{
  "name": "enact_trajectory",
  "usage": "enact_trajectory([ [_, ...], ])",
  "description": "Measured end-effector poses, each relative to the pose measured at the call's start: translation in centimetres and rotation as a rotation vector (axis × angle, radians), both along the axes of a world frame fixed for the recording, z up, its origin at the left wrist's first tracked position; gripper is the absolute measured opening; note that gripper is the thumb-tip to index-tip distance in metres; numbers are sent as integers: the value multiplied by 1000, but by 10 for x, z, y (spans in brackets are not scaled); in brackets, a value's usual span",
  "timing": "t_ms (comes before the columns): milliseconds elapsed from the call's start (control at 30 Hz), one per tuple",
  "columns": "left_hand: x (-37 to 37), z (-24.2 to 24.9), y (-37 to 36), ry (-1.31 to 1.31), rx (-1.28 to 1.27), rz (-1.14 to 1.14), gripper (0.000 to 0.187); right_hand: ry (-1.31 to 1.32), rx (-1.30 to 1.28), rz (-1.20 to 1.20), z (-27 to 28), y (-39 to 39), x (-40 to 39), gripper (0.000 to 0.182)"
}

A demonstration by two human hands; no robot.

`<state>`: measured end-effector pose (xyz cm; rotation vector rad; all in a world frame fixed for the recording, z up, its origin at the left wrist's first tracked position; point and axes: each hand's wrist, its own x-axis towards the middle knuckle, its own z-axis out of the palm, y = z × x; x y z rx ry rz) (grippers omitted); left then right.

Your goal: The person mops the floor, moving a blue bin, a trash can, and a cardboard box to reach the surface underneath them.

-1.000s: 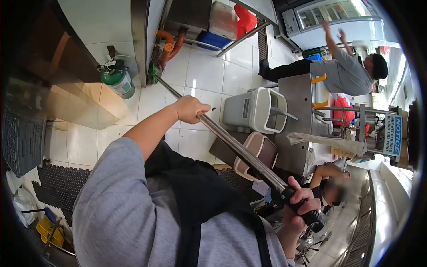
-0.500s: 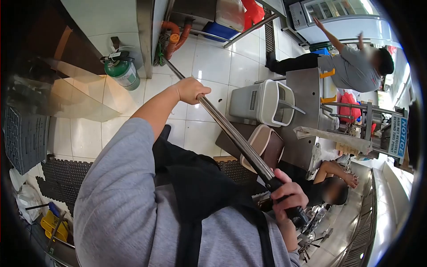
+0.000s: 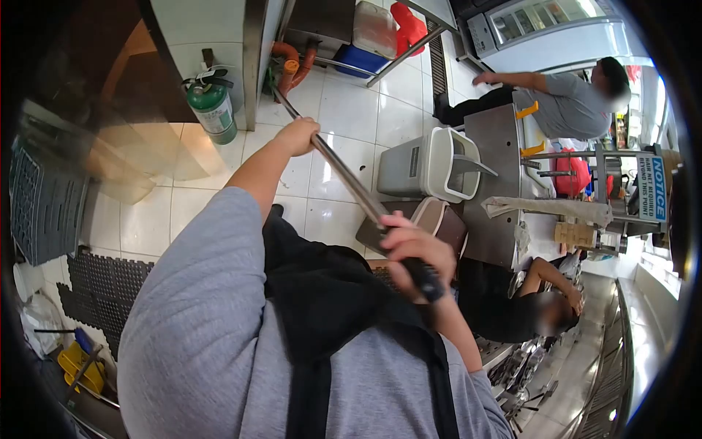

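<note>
Two hands clamped on one long metal pole (image 3: 344, 175), set well apart along it. Left hand (image 3: 296, 137) wrapped round the bare shaft with the arm stretched out; right hand (image 3: 413, 252) closed near the black grip (image 3: 425, 279), close to the chest. Pole slanted across the white tiled floor (image 3: 344, 110), far end down by the orange pipes (image 3: 289, 62) under a steel unit, tip not clearly visible. Green fire extinguisher (image 3: 213, 110) standing just beside that end. White bin (image 3: 431, 164) and brown bin (image 3: 439, 223) near the middle of the shaft, on the right-hand side. Crouching person in black (image 3: 512, 307) low beside the grip end; second person in grey (image 3: 563, 102) farther off by a cabinet.

Likely hazards, judged from this layout:
- far end knocking the extinguiser-side fittings, namely the fire extinguisher or the pipes, on a sideways sweep;
- grip end jabbing the crouching person on a hard backward pull;
- shaft catching the bins;
- loose hold on the smooth shaft, letting it slide.
</note>
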<state>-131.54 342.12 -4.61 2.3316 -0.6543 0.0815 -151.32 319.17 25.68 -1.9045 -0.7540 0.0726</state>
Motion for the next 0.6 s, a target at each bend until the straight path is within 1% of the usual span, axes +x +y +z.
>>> enact_trajectory([
  [33, -12, 20, -5, 20, -5, -30, 24, -5, 68, -21, 14, -9, -3, 9],
  [67, -22, 32, -11, 82, 3, -50, 25, -21, 66, -19, 28, -17, -7, 9],
  [100, -34, 36, -16, 79, 9, -34, 25, -32, 114, -8, 36, -21, -14, 9],
  [200, -73, 41, -34, 94, -33, -46, 25, -52, 119, 25, 63, -36, -38, 13],
  [267, -99, 48, -46, 143, -96, -27, 26, -69, 143, -34, 74, -45, -56, 22],
  [300, -110, 53, -51, 144, -93, -15, 26, -67, 147, -22, 78, -51, -64, 22],
  [367, -132, 73, -61, 218, -44, -21, 31, -65, 200, -84, 86, -64, -80, 29],
  [400, -144, 80, -67, 220, -116, -12, 30, -82, 207, -123, 90, -69, -87, 35],
  [500, -164, 91, -84, 200, -131, -20, 30, -88, 225, -134, 102, -89, -102, 37],
  [600, -182, 113, -98, 216, -106, -10, 32, -110, 244, -126, 109, -112, -118, 35],
])
